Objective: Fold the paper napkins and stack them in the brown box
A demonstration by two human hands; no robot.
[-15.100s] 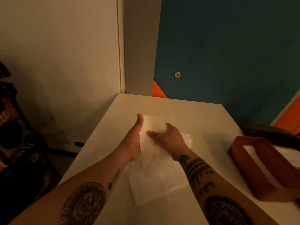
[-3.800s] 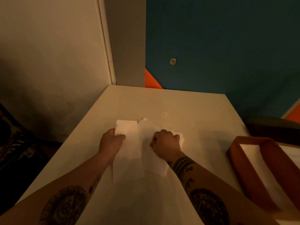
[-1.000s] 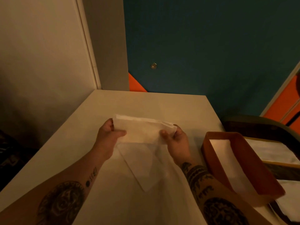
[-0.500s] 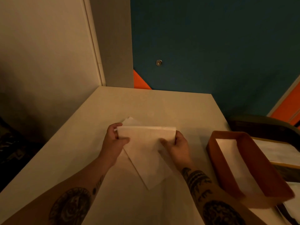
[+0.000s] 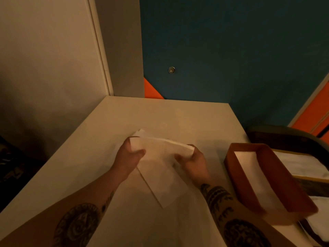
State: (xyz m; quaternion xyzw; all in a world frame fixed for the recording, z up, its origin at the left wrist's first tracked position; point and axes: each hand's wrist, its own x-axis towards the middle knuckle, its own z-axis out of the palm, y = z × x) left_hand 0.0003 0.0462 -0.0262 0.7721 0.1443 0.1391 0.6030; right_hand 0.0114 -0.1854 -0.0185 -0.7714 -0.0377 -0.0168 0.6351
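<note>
A folded white paper napkin (image 5: pixel 160 148) is held just above the white table (image 5: pixel 178 114), stretched between both hands. My left hand (image 5: pixel 129 157) pinches its left end, thumb on top. My right hand (image 5: pixel 193 159) pinches its right end. Under it another white napkin (image 5: pixel 165 186) lies flat on the table, one corner pointing toward me. The brown box (image 5: pixel 252 177) stands at the table's right edge, to the right of my right hand, with white folded napkins (image 5: pixel 256 175) inside.
A light wall and a pillar close off the left and the back left. A blue wall stands behind the table. More white napkins (image 5: pixel 299 163) lie on a dark seat to the right of the box.
The held napkin has been lifted a little off the flat napkin and pulled slightly wider between the hands. Earlier the hands were pressing folds on the table.
</note>
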